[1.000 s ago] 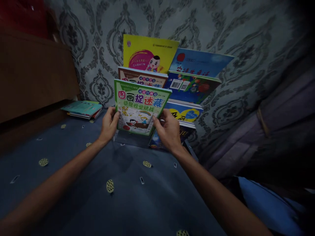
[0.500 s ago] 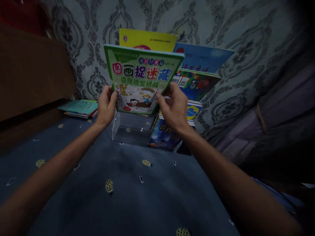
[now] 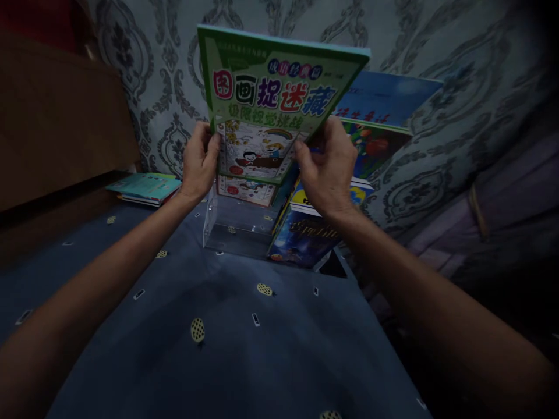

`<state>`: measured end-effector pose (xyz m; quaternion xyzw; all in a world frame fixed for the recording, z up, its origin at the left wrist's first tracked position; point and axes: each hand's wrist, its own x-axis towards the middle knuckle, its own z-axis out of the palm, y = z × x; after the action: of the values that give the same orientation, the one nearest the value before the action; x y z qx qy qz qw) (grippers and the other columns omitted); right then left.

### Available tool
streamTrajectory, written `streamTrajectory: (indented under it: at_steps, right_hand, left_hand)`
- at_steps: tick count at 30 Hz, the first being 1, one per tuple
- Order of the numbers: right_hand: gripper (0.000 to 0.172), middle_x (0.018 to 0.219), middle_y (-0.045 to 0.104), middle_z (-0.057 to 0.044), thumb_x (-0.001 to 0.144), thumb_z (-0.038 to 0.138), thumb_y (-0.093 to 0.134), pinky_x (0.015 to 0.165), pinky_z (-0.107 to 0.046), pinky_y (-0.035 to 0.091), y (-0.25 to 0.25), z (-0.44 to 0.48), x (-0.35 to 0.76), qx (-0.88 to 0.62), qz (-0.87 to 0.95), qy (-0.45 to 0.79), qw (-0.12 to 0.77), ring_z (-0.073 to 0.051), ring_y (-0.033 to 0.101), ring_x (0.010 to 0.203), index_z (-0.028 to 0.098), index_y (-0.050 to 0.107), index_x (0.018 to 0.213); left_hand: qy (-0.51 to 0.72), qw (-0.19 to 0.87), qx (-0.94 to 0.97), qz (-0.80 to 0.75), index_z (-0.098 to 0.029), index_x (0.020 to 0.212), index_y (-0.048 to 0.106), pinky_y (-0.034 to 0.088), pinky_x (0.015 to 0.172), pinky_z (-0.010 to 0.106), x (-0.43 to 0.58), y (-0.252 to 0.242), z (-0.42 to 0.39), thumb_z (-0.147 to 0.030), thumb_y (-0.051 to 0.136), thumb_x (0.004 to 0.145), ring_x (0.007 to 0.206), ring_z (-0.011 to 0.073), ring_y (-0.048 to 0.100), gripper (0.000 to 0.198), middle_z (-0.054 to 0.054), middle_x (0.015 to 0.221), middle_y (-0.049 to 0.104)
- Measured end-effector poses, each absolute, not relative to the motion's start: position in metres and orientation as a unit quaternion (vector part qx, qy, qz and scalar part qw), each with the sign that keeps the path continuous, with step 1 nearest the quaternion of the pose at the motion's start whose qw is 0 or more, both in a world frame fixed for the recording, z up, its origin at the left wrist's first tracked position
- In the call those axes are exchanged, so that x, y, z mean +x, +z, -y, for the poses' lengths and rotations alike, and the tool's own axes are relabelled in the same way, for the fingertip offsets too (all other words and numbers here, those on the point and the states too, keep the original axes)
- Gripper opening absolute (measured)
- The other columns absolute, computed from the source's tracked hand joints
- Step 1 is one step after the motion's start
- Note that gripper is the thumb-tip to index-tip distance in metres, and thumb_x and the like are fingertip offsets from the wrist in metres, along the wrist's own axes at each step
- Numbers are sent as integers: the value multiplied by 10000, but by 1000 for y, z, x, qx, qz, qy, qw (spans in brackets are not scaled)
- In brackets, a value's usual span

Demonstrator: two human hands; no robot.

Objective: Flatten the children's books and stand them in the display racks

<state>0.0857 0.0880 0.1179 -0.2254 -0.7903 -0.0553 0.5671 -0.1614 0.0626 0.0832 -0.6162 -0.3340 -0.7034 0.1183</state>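
Note:
Between my two hands is a green picture book (image 3: pixel 257 110), its cover facing me and its top leaning slightly back. My left hand (image 3: pixel 200 160) grips its left edge, thumb on the front. On the right edge my right hand (image 3: pixel 327 166) holds it the same way, fingers behind the cover. Below and behind it shows the lower part of another book (image 3: pixel 247 191) with a similar picture. Both are over a clear acrylic rack (image 3: pixel 236 233). In the rack's right side stand a dark blue book (image 3: pixel 301 238) and, higher up, a light blue book (image 3: pixel 388 99).
A small pile of books (image 3: pixel 146 189) lies at the left, by a brown wooden cabinet (image 3: pixel 65 122). Patterned wallpaper (image 3: pixel 161 75) rises behind the rack. A blue cloth (image 3: pixel 227 361) with pineapple prints covers the surface. A tied curtain (image 3: pixel 458 215) hangs at the right.
Both hands have raised the green picture book, and it looks larger and nearer. It now hides the yellow book behind, while the lower book's picture has come into sight beneath it.

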Motion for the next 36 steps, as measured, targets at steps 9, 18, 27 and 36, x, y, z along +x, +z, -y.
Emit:
streamTrajectory:
  at_steps: [9, 18, 27, 36]
  right_hand:
    - [113, 1095, 651, -72, 995, 362, 511, 890, -479, 546, 113, -94, 83, -217, 791, -39, 571, -292, 613, 1076, 296, 521, 1086]
    - [93, 962, 647, -50, 979, 360, 552, 848, -464, 539, 107, -107, 81, -252, 792, -49, 554, -256, 600, 924, 288, 494, 997]
    - [144, 968, 663, -65, 975, 406, 556, 833, -456, 530, 103, -117, 86, -275, 807, -14, 523, -281, 644, 969, 291, 492, 1035]
    - [677, 1202, 617, -120, 916, 279, 577, 945, -490, 508, 120, -103, 89, -265, 801, -84, 530, -304, 610, 1142, 289, 216, 1487]
  left_hand:
    - [-701, 114, -624, 326, -243, 944, 526, 483, 674, 285, -165, 76, -72, -656, 449, 991, 687, 139, 521, 423, -20, 759, 491]
    - [-684, 86, -629, 360, -260, 942, 523, 465, 689, 304, -169, 67, -81, -697, 429, 977, 685, 152, 520, 448, -17, 756, 483]
    - [-685, 77, -626, 364, -249, 933, 557, 532, 780, 307, -173, 57, -90, -716, 454, 956, 751, 147, 580, 479, -14, 771, 528]
    - [-646, 120, -632, 411, -230, 873, 547, 498, 962, 427, -179, 53, -101, -575, 516, 987, 919, 222, 623, 364, 31, 848, 586]
